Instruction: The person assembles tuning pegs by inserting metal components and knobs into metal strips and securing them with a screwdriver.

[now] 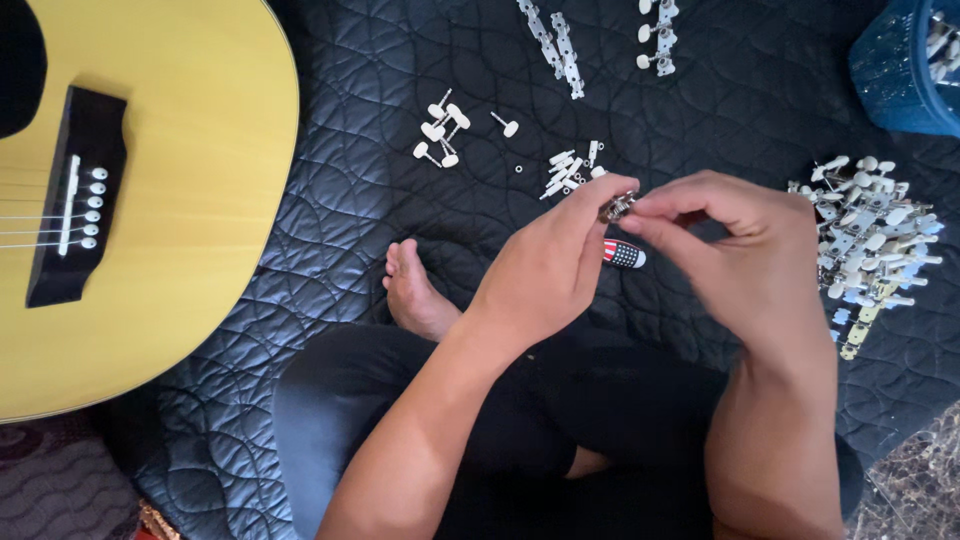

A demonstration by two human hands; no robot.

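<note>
The left hand and the right hand meet above the person's crossed legs, fingertips of both pinched on one small metal tuner part held between them. Just below it a small striped and starred handle pokes out from behind the left hand — what holds it is hidden. Beyond the hands, loose white tuning pegs lie scattered on the dark quilted mat. A pile of tuner assemblies sits right of the right hand, a blue basket farther off, and a yellow acoustic guitar lies well to the left.
</note>
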